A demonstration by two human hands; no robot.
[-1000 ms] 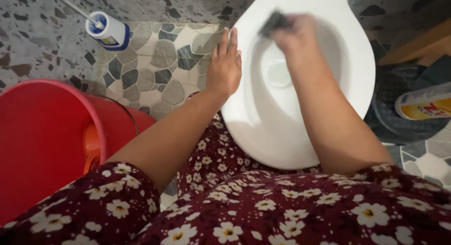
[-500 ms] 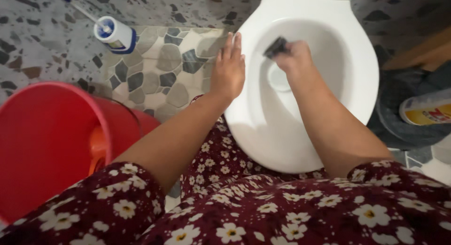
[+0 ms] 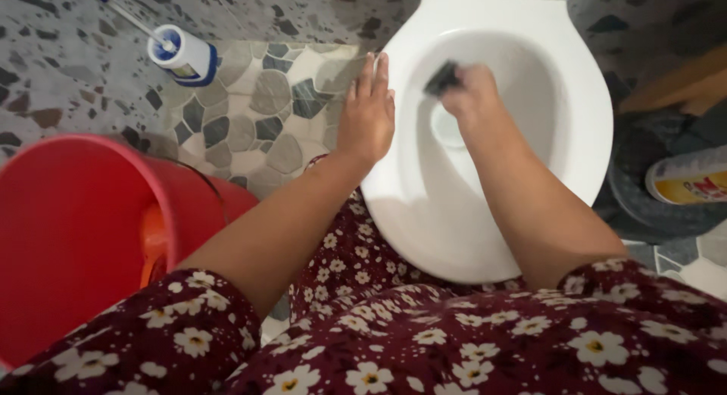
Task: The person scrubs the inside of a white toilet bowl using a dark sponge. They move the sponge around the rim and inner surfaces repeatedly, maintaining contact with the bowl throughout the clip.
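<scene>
The right hand point(image 3: 473, 96) is clenched around a dark scrubbing pad point(image 3: 442, 78), probably a sponge, though blur hides its detail, pressed inside the white toilet bowl point(image 3: 485, 236). The left hand point(image 3: 369, 113) lies flat and released on the bowl's rim, a red bucket point(image 3: 72, 228) well below-left of it.

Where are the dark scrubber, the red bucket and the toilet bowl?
dark scrubber point(image 3: 441, 78), head view, on its end sticking out of the right hand.
red bucket point(image 3: 68, 236), head view, on its inner wall.
toilet bowl point(image 3: 587, 115), head view, on its right rim.
</scene>
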